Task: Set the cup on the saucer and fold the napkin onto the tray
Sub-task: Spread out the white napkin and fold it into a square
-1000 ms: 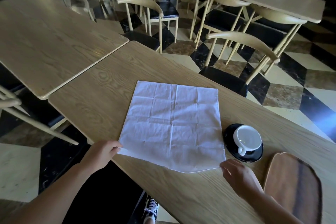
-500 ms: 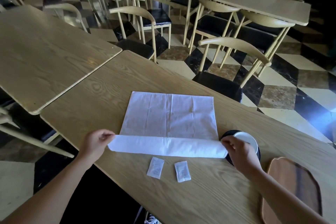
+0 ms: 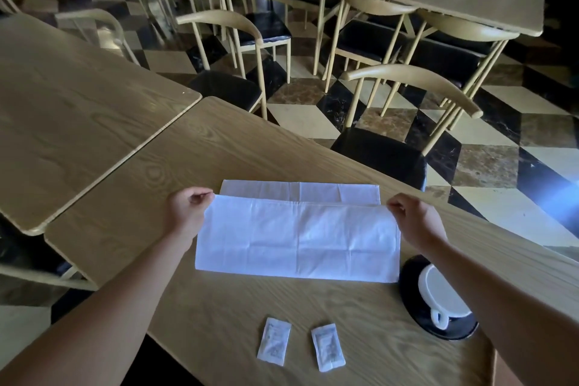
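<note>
Left hand (image 3: 188, 213) and right hand (image 3: 413, 219) each pinch a corner of the white napkin (image 3: 297, 241), folded over on the table (image 3: 219, 150).

Wooden table (image 3: 219, 141) bears napkin (image 3: 297, 238), saucer (image 3: 416, 301) — two sachets (image 3: 274, 341).

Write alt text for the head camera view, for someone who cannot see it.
The left hand and right hand each pinch a corner of a white napkin, its near half folded over just short of the far edge, on a wooden table. A white cup sits on a black saucer at the right, and two small white packets lie nearer the person.
</note>
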Motion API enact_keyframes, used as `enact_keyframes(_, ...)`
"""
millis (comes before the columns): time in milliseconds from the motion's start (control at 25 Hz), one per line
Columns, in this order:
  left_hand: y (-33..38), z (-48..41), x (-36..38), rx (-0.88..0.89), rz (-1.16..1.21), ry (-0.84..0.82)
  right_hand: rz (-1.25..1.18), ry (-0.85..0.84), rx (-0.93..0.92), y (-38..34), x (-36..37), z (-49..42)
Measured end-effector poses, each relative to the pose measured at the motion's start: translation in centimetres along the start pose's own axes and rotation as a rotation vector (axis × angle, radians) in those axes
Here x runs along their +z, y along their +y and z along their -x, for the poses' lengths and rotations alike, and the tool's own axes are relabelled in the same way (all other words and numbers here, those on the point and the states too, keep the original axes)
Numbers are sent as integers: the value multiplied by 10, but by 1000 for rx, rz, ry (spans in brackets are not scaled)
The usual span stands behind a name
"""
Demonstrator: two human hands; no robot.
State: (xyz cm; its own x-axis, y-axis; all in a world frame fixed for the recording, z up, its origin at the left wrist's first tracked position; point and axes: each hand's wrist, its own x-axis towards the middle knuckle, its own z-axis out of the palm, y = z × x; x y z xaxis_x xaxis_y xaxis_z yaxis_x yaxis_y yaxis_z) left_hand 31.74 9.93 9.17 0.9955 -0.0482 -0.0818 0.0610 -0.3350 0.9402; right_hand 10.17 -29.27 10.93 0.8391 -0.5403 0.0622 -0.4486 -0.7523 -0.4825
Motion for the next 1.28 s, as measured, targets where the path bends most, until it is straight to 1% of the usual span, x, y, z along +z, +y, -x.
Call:
enact_keyframes(400, -23, -78, 52, -41, -85, 44, 41, -56, 133, 12, 48, -88)
enact_keyframes(680, -55, -107, 72, -77, -112, 31, 102, -61, 131, 23, 75, -118)
enact_keyframes(760, -61, -108, 75, -87, -166, 29, 132, -69, 127, 24, 80, -119)
enact_keyframes(840, -58, -104, 77, -49, -264, 27, 114, -51, 150, 23, 81, -117)
enact_keyframes(920, -51, -91, 74, 98, -423, 53, 80, 2, 155, 19, 80, -108)
enact_keyframes(1000, -49, -63, 67, 318, -595, 56, 100, 58, 77, 9, 82, -88)
enact_keyframes(1040, -51, -46, 64, 395, -666, 30, 116, 64, 7, -2, 86, -74)
enact_keyframes(1080, -55, -26, 63, 431, -731, -18, 133, 44, -67, -18, 94, -59)
enact_keyframes(1200, -72, 23, 67, 437, -929, -197, 154, -118, -250, -80, 134, -11)
enact_keyframes(1280, -81, 37, 72, 422, -1038, -244, 218, -219, -357, -118, 167, 15)
